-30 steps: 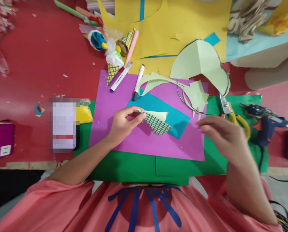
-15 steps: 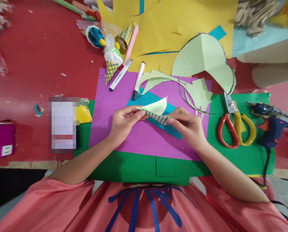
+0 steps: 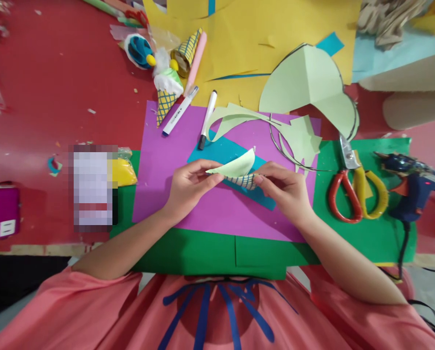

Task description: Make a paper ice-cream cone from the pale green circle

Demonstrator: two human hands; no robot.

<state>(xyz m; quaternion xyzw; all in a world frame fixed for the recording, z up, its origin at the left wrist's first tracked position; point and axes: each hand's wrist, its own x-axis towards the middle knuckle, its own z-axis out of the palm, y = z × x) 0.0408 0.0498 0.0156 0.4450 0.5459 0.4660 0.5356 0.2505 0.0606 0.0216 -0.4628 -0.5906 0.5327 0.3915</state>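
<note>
Both hands hold a small pale green paper piece (image 3: 236, 168) with a blue grid pattern on its underside, curled over a teal sheet (image 3: 217, 151). My left hand (image 3: 190, 184) pinches its pointed left tip. My right hand (image 3: 285, 189) pinches its right end, where the grid side shows. The piece is lifted slightly above a purple sheet (image 3: 166, 160), which lies on green paper (image 3: 203, 253).
Red and yellow scissors (image 3: 356, 189) and a blue glue gun (image 3: 409, 182) lie to the right. Two markers (image 3: 206, 119), finished paper cones (image 3: 166, 95), pale green offcuts (image 3: 308, 90) and a yellow sheet (image 3: 239, 43) lie beyond. A yellow packet (image 3: 122, 170) sits to the left.
My right hand came in from beside the scissors and took hold of the paper piece's right end. The flat piece is now curled between both hands.
</note>
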